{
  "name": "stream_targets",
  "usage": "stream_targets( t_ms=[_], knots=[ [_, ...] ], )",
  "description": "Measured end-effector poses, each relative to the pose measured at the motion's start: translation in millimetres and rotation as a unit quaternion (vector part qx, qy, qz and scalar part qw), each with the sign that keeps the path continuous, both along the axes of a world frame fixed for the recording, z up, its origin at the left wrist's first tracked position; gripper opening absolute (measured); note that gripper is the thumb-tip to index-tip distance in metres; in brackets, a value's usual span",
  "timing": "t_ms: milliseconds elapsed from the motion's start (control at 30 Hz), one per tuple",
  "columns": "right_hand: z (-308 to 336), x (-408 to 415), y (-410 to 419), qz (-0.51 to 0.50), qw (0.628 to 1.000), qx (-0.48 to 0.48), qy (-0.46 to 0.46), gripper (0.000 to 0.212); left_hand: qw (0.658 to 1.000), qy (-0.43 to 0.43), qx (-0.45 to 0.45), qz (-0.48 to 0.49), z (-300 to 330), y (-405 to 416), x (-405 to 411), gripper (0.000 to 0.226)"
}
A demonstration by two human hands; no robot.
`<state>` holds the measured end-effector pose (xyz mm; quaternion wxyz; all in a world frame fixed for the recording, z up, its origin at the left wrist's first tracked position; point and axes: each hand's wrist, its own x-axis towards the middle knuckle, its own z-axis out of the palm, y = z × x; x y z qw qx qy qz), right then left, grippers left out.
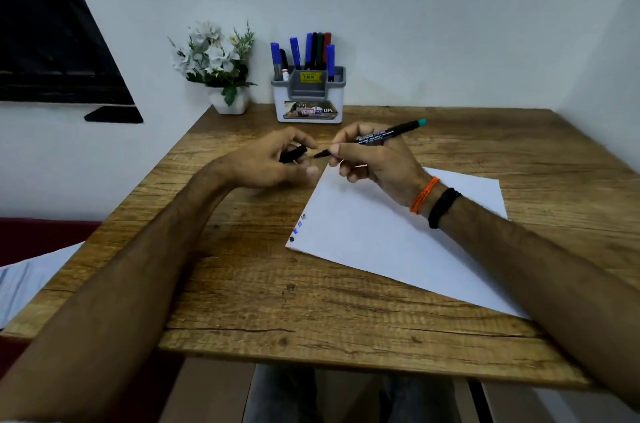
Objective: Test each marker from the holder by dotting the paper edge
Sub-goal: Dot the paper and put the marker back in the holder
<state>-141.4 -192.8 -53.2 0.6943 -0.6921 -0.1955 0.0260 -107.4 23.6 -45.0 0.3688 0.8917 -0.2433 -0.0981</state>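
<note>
A single head-worn camera looks forward and down from above the near edge of the worktop (pixel 263 284), close enough that both forearms run in from the bottom corners of the picture. The wide lens bends the worktop's edges and takes in the whole surface up to the far edge, where the marker holder (pixel 308 100) and a flower pot (pixel 230 100) stand against the wall (pixel 415 7). No second view exists.
</note>
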Motion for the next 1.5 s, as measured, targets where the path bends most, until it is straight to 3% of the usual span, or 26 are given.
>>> stream_targets(
  t_ms=[100,167,267,400,533,700,833,967,1200,1500],
  knots=[
    [3,4,-9,-0.021,1.0,0.014,0.01,0.002,0.999,0.003,-0.048,0.011,-3,-3,-1,0.019],
    [3,6,-15,-0.024,0.999,0.03,0.035,0.011,0.998,-0.018,-0.063,0.008,-4,-6,-2,0.012],
    [5,8,-20,-0.02,0.997,0.049,0.055,0.027,0.996,-0.047,-0.081,0.012,-5,-8,-1,0.01],
    [5,9,-22,-0.018,0.997,0.045,0.056,0.03,0.992,-0.052,-0.113,0.012,-5,-11,-1,0.012],
    [3,10,-21,-0.019,0.998,0.022,0.051,0.027,0.989,-0.054,-0.136,-0.001,-4,-15,-4,0.011],
    [1,7,-15,-0.044,0.999,0.0,0.031,0.008,0.988,-0.064,-0.138,-0.02,-3,-19,-8,0.011],
    [-1,6,-14,-0.069,0.998,-0.005,0.002,0.021,0.987,-0.071,-0.143,-0.02,-2,-20,-10,0.011],
    [2,6,-16,-0.027,0.998,0.033,0.056,0.029,0.984,-0.079,-0.16,-0.012,0,-23,-12,0.016],
    [-2,11,-18,-0.065,0.998,0.021,-0.005,0.012,0.976,-0.033,-0.212,0.024,-2,-24,-13,0.015],
    [-11,18,-24,-0.016,0.998,0.064,-0.022,0.009,0.965,-0.017,-0.252,0.065,-8,-41,-19,0.011]
  ],
)
